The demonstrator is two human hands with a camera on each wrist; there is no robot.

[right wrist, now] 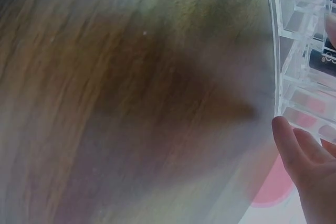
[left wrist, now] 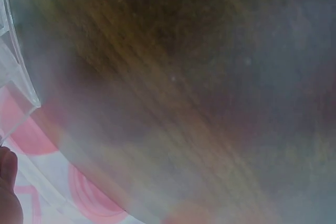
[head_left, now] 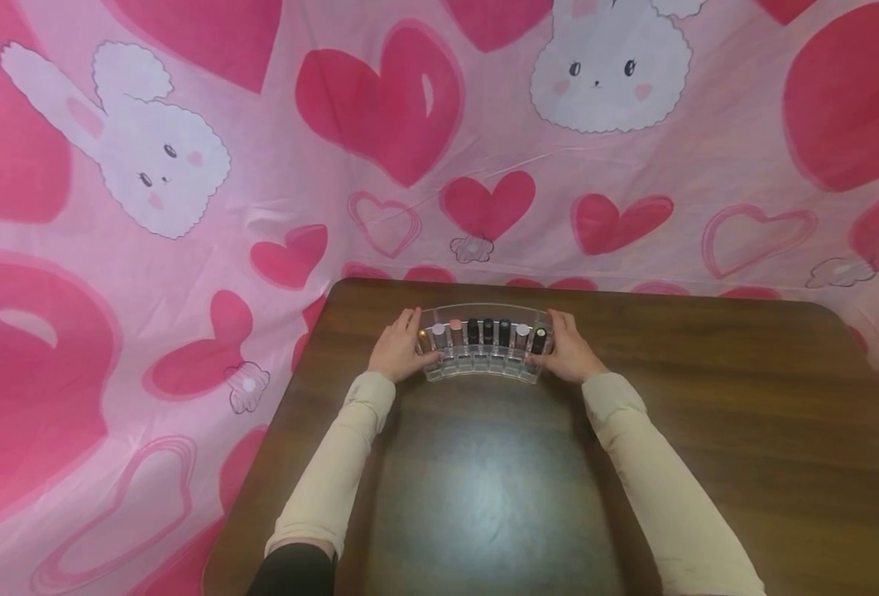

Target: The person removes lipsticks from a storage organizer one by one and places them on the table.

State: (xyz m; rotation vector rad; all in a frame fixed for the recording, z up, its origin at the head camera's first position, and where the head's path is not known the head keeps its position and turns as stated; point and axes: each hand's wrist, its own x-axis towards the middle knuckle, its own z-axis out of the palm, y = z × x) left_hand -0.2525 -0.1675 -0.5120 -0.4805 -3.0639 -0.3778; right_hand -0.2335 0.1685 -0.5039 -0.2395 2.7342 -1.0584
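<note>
A clear, curved, tiered organizer (head_left: 484,372) stands near the back of the table, with several lipstick tubes (head_left: 487,331) in a row in one tier; the tier in front of them looks vacant. My left hand (head_left: 400,348) grips its left end, thumb at the front and fingers behind. At the right end my right hand (head_left: 569,352) grips it the same way. In the left wrist view only a corner of the organizer (left wrist: 18,72) and part of my left hand (left wrist: 8,192) show. The right wrist view shows my right hand's fingers (right wrist: 296,145) against the organizer's side panel (right wrist: 278,51).
The dark wooden table (head_left: 492,480) extends toward me and far to the right, with rounded back corners. A pink cloth (head_left: 261,165) with hearts and rabbits hangs behind the table and along its left side.
</note>
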